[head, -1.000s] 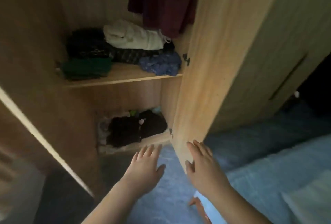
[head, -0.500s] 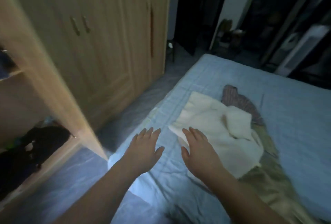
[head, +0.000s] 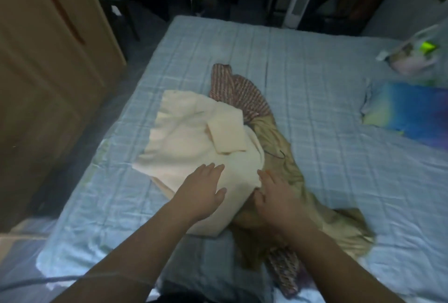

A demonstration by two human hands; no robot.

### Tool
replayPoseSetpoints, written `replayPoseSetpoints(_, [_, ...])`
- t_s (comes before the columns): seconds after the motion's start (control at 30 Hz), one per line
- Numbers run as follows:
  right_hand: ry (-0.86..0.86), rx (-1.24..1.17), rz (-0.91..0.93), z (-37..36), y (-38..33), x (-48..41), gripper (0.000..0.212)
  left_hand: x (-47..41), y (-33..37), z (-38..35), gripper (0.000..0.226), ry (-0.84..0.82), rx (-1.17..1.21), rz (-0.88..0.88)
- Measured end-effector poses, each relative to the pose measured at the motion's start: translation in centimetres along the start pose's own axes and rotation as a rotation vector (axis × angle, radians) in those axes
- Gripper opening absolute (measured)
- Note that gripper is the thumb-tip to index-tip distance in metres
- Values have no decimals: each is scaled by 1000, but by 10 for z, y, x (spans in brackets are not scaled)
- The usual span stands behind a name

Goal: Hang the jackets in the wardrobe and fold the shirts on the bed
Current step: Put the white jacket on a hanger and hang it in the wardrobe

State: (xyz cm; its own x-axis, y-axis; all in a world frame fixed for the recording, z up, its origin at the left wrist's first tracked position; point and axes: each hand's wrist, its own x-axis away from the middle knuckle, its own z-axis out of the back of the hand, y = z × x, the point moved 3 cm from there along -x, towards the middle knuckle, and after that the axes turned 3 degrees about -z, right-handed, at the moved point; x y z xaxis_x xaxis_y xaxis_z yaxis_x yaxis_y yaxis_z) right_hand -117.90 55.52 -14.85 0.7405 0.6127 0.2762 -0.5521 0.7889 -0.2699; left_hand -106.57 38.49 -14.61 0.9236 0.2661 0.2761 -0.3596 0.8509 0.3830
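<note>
Having turned from the wardrobe (head: 48, 72) to the bed (head: 315, 84), the person reached the cream shirt (head: 194, 137) heaped there, left hand (head: 202, 196) and right hand (head: 276, 196) flat, fingers wide, holding nothing, so folding looked about to begin.

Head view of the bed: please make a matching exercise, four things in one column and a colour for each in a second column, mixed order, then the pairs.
Things:
1. top garment
2. garment under it
3. striped garment
4. bed sheet

Colours:
A. light blue
B. cream
C. reddish with pale stripes
D. olive tan

Pairs: 1-B, 2-D, 3-C, 4-A
</note>
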Motion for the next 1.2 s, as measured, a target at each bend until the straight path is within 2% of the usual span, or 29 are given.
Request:
replayPoseSetpoints(0.07, [-21, -24, -86, -13, 23, -13, 72, -24, 4, -14, 64, -32, -1, -48])
replayPoseSetpoints(0.17, [-87, -134, -229, -33, 49, -34, 51, -57, 9, -39, 64, -105, 22, -93])
replayPoseSetpoints(0.33, [-131, -564, -573, -64, 64, -91, 47, -113, 8, -82, 64, -196, 7, -125])
replayPoseSetpoints(0.5, [-206, -729, -677, -105, 63, -151, 34, -160, -1, -89, 47, -158, 62, -93])
replayPoseSetpoints(0.67, [-223, -770, -756, -118, 58, -172, 49, -179, -18, -89, 36, -172, 175, -19])
replayPoseSetpoints(0.77, [-139, -820, -732, -110, 49, -170, 46, -176, -17, -82, 30, -129, 221, -8])
replayPoseSetpoints(0.97, [73, -1070, -520, -80, 0, -140, 24, -177, -18, -50, 24, -2, 553, 216])
replayPoseSetpoints(1.07, [133, -1199, -405, -74, -28, -127, 18, -175, -24, -35, 38, 18, 527, 292])
replayPoseSetpoints(1.13, [104, -1273, -313, -75, -40, -122, 21, -171, -31, -22, 52, -9, 477, 341])
replayPoseSetpoints(1.2, [-34, -1406, -262, -80, -48, -117, 27, -165, -42, -10, 62, -56, 427, 363])
